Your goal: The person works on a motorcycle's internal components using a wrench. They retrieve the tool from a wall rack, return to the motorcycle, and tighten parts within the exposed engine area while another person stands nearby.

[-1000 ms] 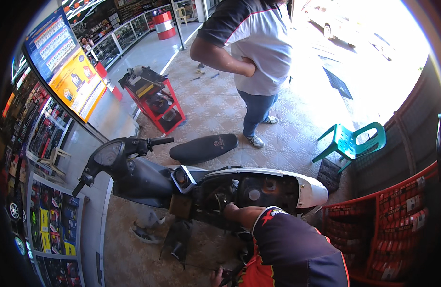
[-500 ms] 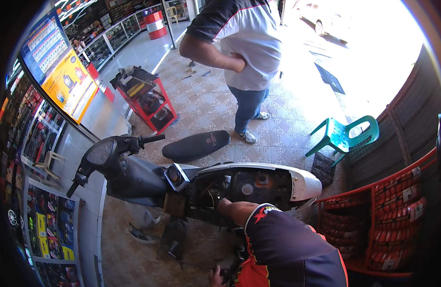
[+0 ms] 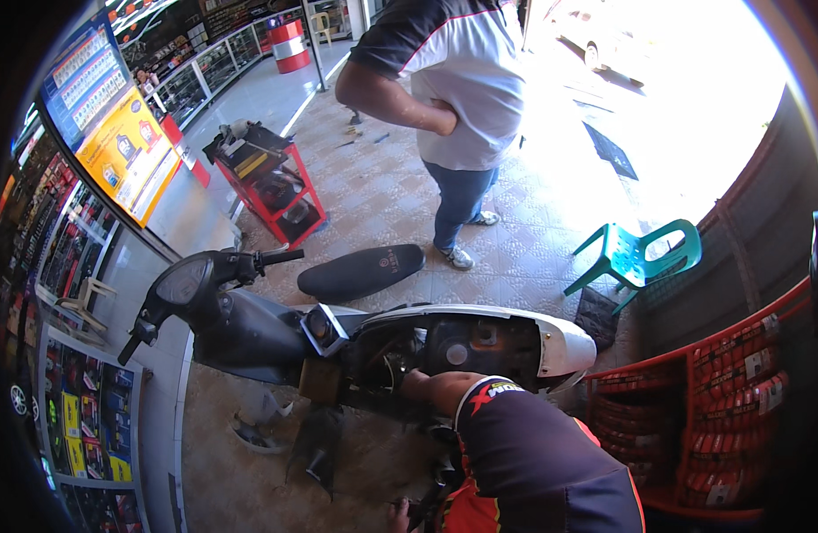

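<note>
A scooter-type motorcycle (image 3: 249,336) stands crosswise in front of me, its handlebar to the left and its white tail cover (image 3: 569,342) to the right. Its seat is off, baring the dark frame. My right hand (image 3: 415,384) reaches down into the opening behind the front body; its fingers are lost among dark parts. At the lower edge, my left hand (image 3: 397,515) shows only in part, beside something dark I cannot make out. A square part with a pale rim (image 3: 325,329) rests at the front of the opening, above a brown block (image 3: 320,380).
The black seat (image 3: 363,272) lies beyond the motorcycle. Black plastic pieces (image 3: 318,444) lie on the near floor. A red tool cart (image 3: 271,191) stands at the far left, a green chair (image 3: 635,258) at the right. Another person (image 3: 467,98) stands behind, hand on hip. Red racks (image 3: 693,417) fill the right.
My left hand has sunk lower toward the frame's edge, and a thin dark line beside it no longer shows. My right hand stays in the opening. The view has shifted slightly.
</note>
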`<state>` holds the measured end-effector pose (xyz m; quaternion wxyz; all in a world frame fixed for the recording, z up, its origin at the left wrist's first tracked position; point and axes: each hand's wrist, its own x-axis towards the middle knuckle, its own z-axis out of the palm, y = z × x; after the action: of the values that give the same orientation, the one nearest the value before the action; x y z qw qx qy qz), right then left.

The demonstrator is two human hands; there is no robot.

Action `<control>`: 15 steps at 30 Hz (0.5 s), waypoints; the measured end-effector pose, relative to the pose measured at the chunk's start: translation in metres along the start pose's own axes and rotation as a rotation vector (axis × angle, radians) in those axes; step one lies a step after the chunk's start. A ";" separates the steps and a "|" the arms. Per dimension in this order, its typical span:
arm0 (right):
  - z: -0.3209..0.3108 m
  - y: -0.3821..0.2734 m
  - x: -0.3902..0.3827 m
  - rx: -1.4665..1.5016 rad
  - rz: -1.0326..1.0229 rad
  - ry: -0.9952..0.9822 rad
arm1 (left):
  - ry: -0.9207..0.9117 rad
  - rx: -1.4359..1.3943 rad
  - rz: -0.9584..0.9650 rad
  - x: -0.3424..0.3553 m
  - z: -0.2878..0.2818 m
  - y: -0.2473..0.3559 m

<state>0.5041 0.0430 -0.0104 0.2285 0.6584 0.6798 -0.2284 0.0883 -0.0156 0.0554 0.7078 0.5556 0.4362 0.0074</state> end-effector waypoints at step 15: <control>0.036 -0.012 0.050 -0.170 0.084 -0.078 | -0.036 -0.009 -0.020 -0.006 0.005 0.024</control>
<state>0.4910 0.0600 -0.0693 0.3193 0.6553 0.6589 -0.1855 0.0994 -0.0133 0.0780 0.7182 0.5479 0.4288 -0.0076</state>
